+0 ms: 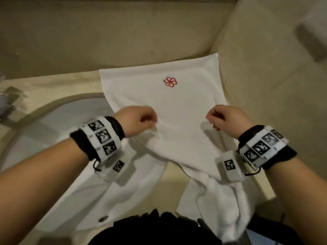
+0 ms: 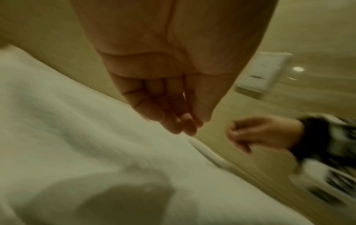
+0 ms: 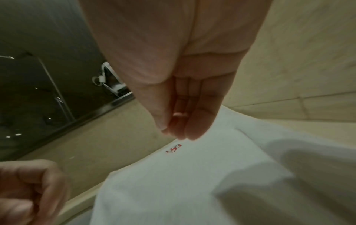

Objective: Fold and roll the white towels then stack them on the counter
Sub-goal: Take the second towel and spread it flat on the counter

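A white towel (image 1: 177, 103) with a red flower logo (image 1: 170, 81) lies flat on the beige counter (image 1: 62, 84), its left side over the sink's rim. More white cloth (image 1: 221, 200) hangs over the counter's front edge. My left hand (image 1: 141, 119) hovers over the towel's left part with fingers curled and holds nothing (image 2: 183, 121). Over the right part, my right hand (image 1: 223, 119) is curled the same way, and its fingertips (image 3: 179, 134) meet the thumb above the cloth (image 3: 192, 182). Shadows of both hands fall on the towel (image 2: 77, 137).
A white round sink (image 1: 53, 135) lies left of the towel, with a chrome tap (image 1: 7, 101) at the far left. Beige tiled walls close the back and right (image 1: 265, 85). A blurred white object (image 1: 315, 32) sits at the top right. A mirror (image 3: 38, 76) is on the back wall.
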{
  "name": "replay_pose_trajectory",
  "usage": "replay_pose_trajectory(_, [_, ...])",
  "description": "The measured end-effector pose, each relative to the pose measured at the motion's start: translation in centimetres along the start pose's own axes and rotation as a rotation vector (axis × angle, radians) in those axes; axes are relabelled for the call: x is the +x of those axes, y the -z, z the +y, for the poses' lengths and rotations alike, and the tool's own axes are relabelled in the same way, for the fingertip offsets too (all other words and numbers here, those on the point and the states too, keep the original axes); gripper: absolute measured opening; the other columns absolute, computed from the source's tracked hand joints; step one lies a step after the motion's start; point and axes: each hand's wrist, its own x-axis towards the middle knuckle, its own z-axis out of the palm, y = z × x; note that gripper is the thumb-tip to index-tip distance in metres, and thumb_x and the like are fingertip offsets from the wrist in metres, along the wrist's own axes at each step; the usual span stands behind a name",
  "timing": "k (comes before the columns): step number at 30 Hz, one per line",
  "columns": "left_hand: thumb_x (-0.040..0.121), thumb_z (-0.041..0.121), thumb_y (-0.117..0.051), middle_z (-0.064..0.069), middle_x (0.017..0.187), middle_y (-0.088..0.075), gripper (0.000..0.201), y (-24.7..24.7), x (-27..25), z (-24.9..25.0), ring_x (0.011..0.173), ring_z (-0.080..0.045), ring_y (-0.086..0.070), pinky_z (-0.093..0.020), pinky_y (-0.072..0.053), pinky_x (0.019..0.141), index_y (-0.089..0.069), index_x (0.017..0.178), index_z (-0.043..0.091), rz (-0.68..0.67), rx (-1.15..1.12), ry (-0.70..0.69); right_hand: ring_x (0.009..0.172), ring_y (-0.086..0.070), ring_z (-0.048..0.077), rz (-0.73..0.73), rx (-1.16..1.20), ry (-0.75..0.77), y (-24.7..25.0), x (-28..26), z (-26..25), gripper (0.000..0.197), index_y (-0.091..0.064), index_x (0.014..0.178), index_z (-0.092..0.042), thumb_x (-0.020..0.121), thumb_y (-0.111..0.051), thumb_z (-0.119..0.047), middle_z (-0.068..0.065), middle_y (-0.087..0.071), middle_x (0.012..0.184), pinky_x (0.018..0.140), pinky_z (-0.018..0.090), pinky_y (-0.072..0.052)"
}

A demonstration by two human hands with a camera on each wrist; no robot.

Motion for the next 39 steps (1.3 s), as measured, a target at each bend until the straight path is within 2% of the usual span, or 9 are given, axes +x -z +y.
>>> replay_pose_trajectory(3, [0.086,0.027,-0.059,-0.001,0.105,-0.064,0.020,-5.3,-3.0,5.5,0.094,-0.017,-0.058,-0.021,-0.038,0.076,-0.064,0.104,0.020,-0.300,0.082,-0.213,0.053,-0.055,0.004,-0.057,0.007,0.011,-0.6,-7.0,0.7,0.011,-0.058,0.074,-0.023,0.085,-0.060,-0.022,-0.017,-0.055,0.059,0.058,0.022,-0.042])
replay_pose_trajectory(7, [0.079,0.024,-0.064,-0.005,0.118,-0.053,0.038,-12.0,-5.7,9.6,0.108,-0.024,-0.052,-0.031,-0.041,0.090,-0.056,0.115,0.017,-0.468,0.269,-0.326,0.063,-0.054,0.013,-0.222,-0.130,0.002,-4.1,-15.5,2.5,0.027,-0.055,0.071,-0.025,0.080,-0.058,-0.051,-0.009,-0.057,0.062,0.060,0.026,-0.039])
replay_pose_trajectory(12, [0.077,0.017,-0.056,-0.012,0.108,-0.056,0.029,-15.7,-6.9,12.1,0.100,-0.031,-0.055,-0.037,-0.046,0.084,-0.051,0.105,0.012,-0.332,0.278,-0.155,0.088,-0.057,0.022,-0.256,-0.087,-0.171,-10.4,-21.2,4.3,0.046,-0.049,0.100,-0.017,0.077,-0.059,-0.055,0.003,-0.060,0.094,0.069,0.030,-0.039])
replay_pose_trajectory(18, [0.078,0.019,-0.062,-0.013,0.130,-0.040,0.056,-15.8,-8.3,12.4,0.104,-0.031,-0.052,-0.037,-0.045,0.084,-0.043,0.130,0.016,-0.135,0.407,-0.303,0.073,-0.050,0.017,-0.135,0.312,-0.142,-11.0,-20.4,4.8,0.014,-0.053,0.072,-0.019,0.086,-0.057,-0.022,-0.006,-0.050,0.065,0.067,0.024,-0.034])
replay_pose_trajectory(22, [0.081,0.023,-0.058,-0.008,0.123,-0.048,0.036,-16.0,-7.7,14.0,0.109,-0.030,-0.051,-0.037,-0.042,0.080,-0.049,0.116,0.015,-0.244,0.699,-0.379,0.079,-0.056,0.021,-0.087,0.277,-0.139,-10.8,-20.3,5.7,0.011,-0.060,0.084,-0.011,0.086,-0.054,-0.020,0.004,-0.061,0.077,0.073,0.029,-0.042])
replay_pose_trajectory(28, [0.081,0.026,-0.057,-0.009,0.110,-0.057,0.030,-15.6,-6.7,14.5,0.103,-0.031,-0.055,-0.036,-0.043,0.078,-0.053,0.107,0.013,-0.250,0.697,-0.285,0.095,-0.056,0.026,0.048,0.028,-0.131,-9.8,-20.4,8.4,0.016,-0.060,0.094,-0.008,0.088,-0.048,-0.017,0.011,-0.060,0.103,0.079,0.026,-0.039])
replay_pose_trajectory(34, [0.073,0.029,-0.035,-0.015,0.102,-0.059,0.038,-10.0,-7.2,14.8,0.092,-0.027,-0.054,-0.033,-0.038,0.075,-0.053,0.099,0.008,-0.056,0.027,-0.116,0.094,-0.054,0.021,0.098,-0.022,-0.153,-6.6,-21.0,10.2,0.023,-0.059,0.098,-0.016,0.085,-0.055,-0.034,0.004,-0.057,0.103,0.083,0.032,-0.044])
replay_pose_trajectory(37, [0.074,0.029,-0.041,-0.010,0.091,-0.055,0.022,-7.6,-7.2,16.3,0.082,-0.019,-0.048,-0.030,-0.038,0.074,-0.048,0.090,0.015,0.033,-0.252,-0.077,0.091,-0.048,0.007,0.066,0.171,0.072,-7.4,-21.4,5.5,0.073,-0.040,0.117,-0.034,0.059,-0.056,-0.076,-0.013,-0.049,0.102,0.077,0.025,-0.042])
replay_pose_trajectory(39, [0.086,0.017,-0.045,-0.005,0.082,-0.052,0.007,-7.0,-7.0,17.5,0.076,-0.018,-0.046,-0.024,-0.037,0.068,-0.048,0.091,0.014,0.064,-0.280,-0.082,0.103,-0.040,0.006,0.064,0.176,0.133,-9.2,-21.6,2.8,0.096,-0.024,0.127,-0.036,0.049,-0.054,-0.084,-0.011,-0.042,0.116,0.087,0.026,-0.038])
